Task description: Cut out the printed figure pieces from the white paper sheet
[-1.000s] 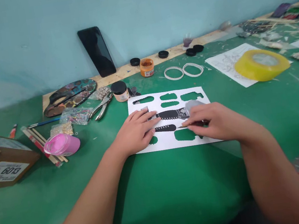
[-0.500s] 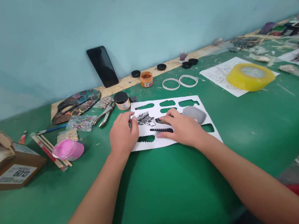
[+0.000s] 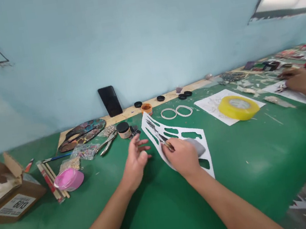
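Note:
A white paper sheet (image 3: 204, 137) with several cut-out openings and black printed figures tilts up from the table at its left side. My right hand (image 3: 183, 157) is closed at the sheet's lower middle, gripping it. A narrow brownish item (image 3: 170, 146) shows by the fingers; its kind is unclear. Behind the knuckles is a grey rounded object (image 3: 199, 148), partly hidden by the hand. My left hand (image 3: 135, 163) hovers left of the sheet, fingers spread and holding nothing.
Pliers (image 3: 106, 142), a black-lidded jar (image 3: 123, 130) and a pink tub (image 3: 69, 179) are on the left, beside a cardboard box (image 3: 12, 198). A phone (image 3: 110, 101) leans on the wall. Yellow tape (image 3: 238, 107) lies right, near another person's hand (image 3: 298, 80).
The sheet was flat under both hands; now its left side is raised in my right hand. My left hand has come off it and opened. The view has tilted upward.

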The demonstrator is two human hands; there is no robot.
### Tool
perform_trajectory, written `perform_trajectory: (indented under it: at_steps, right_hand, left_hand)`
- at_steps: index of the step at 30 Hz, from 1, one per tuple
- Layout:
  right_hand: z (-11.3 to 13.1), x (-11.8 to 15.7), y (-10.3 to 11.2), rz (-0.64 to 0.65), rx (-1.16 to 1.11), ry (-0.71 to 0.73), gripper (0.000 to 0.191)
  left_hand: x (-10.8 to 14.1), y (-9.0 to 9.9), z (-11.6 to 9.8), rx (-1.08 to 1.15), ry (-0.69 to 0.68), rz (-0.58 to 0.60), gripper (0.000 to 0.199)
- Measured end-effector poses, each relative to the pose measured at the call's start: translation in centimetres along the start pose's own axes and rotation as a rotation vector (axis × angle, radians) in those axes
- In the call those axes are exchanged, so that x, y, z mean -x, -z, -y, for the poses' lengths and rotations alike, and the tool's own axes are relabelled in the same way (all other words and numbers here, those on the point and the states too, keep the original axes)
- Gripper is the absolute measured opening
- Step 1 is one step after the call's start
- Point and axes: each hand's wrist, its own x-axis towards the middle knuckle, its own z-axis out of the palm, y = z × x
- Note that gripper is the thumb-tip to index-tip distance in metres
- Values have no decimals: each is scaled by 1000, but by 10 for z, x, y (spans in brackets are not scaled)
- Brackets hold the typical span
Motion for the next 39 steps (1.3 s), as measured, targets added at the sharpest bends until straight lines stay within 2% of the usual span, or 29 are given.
perform_trajectory:
  at_steps: [2, 3, 5, 8, 13, 17, 20, 23, 26, 28, 32, 39]
  right_hand:
    - [6, 3, -2, 27, -37, -30, 25]
    - [9, 4, -3, 58, -61, -44, 24]
    - [13, 5, -3, 117, -122, -64, 21]
    - [15, 3, -1, 194, -249, -82, 15]
    - [15, -2, 4, 258, -494, -152, 19]
    - [15, -4, 8, 255, -624, -259, 34]
    - [11, -7, 9, 196, -655, -306, 41]
    - [3, -12, 7, 163, -690, -367, 65]
    - [-6, -16, 4, 214, -790, -426, 89]
    - [-9, -18, 3, 280, -913, -459, 97]
    - [-5, -16, 4, 377, -1048, -466, 100]
    - [3, -16, 13, 338, -819, -415, 87]
  left_hand:
    - [5, -10, 1, 25, 59, 99, 75]
    - [7, -13, 0, 28, 99, 117, 66]
    - [9, -15, 0, 40, 157, 90, 47]
    - [7, -13, 4, 115, 201, 7, 37]
    - [2, -8, 9, 333, 327, -87, 40]
    - [0, -4, 0, 416, 409, -65, 33]
    - [-1, 0, -6, 475, 449, -54, 28]
    - [-1, 4, -8, 520, 467, -43, 26]
    - [1, 7, -8, 536, 502, -16, 29]
    - [2, 9, -9, 533, 521, 6, 32]
    - [3, 12, -10, 518, 535, 92, 41]
    - [2, 11, -11, 475, 479, 158, 44]
